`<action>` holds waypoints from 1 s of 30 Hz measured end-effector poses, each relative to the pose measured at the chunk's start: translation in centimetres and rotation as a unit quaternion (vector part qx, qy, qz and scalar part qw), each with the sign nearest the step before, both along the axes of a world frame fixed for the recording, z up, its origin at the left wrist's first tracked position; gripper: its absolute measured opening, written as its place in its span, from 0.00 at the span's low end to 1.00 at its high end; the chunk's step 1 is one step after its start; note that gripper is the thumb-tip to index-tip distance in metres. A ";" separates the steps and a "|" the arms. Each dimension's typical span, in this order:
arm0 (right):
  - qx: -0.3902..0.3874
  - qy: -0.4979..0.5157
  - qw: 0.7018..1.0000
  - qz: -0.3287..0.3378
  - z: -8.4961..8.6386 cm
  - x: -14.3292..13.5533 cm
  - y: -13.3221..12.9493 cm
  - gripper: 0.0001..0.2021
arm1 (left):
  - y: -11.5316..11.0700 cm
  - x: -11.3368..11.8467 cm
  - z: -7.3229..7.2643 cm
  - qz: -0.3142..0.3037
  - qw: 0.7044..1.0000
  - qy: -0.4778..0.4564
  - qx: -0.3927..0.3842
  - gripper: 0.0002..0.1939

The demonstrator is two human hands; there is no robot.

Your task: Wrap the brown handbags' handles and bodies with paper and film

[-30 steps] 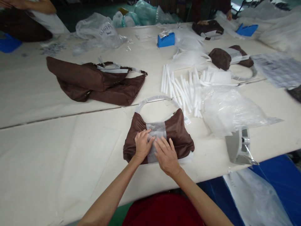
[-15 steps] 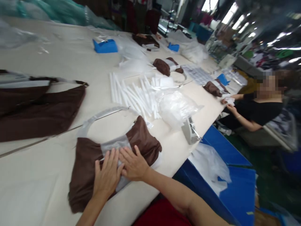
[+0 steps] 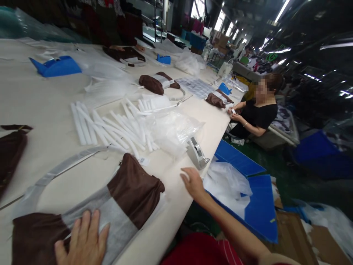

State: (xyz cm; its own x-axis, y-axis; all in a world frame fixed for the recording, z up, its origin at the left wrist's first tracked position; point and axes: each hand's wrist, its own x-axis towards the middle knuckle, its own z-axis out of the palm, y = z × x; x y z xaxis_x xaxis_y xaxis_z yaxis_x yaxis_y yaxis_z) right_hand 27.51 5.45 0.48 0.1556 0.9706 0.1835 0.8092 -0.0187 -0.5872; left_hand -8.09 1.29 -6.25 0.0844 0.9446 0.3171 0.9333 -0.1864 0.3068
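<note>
A brown handbag [image 3: 138, 191] lies on the table, with a pale translucent wrap [image 3: 116, 217] around its middle and its strap [image 3: 55, 169] covered in similar grey-white material. My left hand [image 3: 85, 239] rests flat on the wrap, fingers spread. Off the bag to the right, my right hand [image 3: 193, 183] is held near the table edge, fingers apart and holding nothing. Just beyond it stands a grey tape dispenser [image 3: 197, 152]. A small white tag [image 3: 143, 161] lies at the bag's upper corner.
Loose white foam tubes [image 3: 110, 127] and clear plastic bags [image 3: 173, 129] lie beyond the handbag. A blue open box [image 3: 259, 213] with white sheeting stands beside the table. Further along, a co-worker [image 3: 259, 110] sits near another wrapped brown bag [image 3: 158, 82]. A blue dispenser [image 3: 59, 66] is at far left.
My right hand has left the wrap and moved right towards the tape dispenser. My left hand stays on the bag. The view has turned to the right.
</note>
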 end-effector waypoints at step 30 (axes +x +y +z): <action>-0.164 0.369 0.899 -0.167 3.3 15.8 -0.1 0.14 | 0.2 2.4 3.5 0.032 0.997 -0.020 -0.060 0.32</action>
State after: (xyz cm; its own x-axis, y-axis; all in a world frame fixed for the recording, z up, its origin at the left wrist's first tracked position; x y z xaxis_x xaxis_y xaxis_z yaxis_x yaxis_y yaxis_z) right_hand 43.27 5.32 3.75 0.4109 0.8299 -0.3774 0.1180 -0.4589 -0.8806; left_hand -5.65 1.51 -2.78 0.0127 0.9790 0.2035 0.9288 -0.0869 0.3602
